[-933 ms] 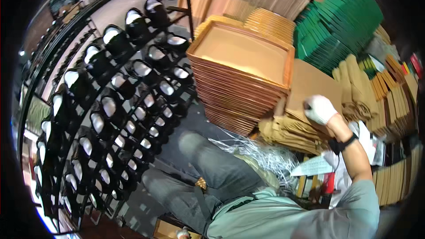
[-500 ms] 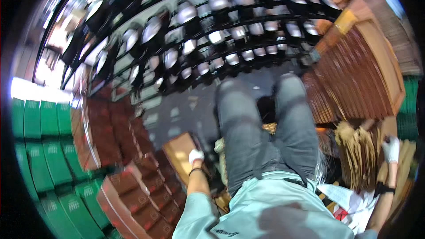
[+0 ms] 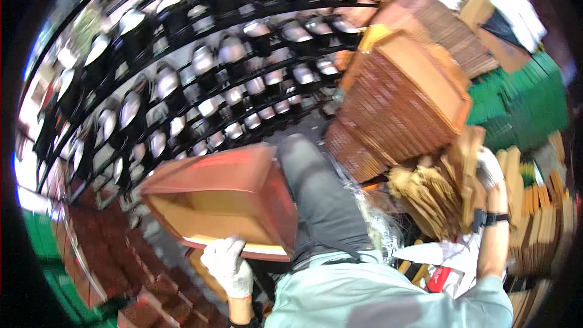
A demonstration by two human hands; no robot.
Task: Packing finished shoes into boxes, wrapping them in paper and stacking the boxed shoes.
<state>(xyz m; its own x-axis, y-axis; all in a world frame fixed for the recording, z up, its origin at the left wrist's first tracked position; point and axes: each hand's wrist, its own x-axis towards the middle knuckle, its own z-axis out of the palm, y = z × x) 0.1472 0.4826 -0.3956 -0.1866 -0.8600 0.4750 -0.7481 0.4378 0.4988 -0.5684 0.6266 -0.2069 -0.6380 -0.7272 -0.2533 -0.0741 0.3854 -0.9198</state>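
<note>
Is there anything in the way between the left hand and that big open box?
No, nothing visible stands between them. The white-gloved left hand is already gripping the near edge of the reddish-brown box.

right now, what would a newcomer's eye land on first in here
Probably the open reddish-brown cardboard box, tilted left of centre, its near rim held by the white-gloved left hand. Beyond it, rows of black shoes with pale insides fill the upper left. Right of centre stands a tall stack of orange-brown trays.
</note>
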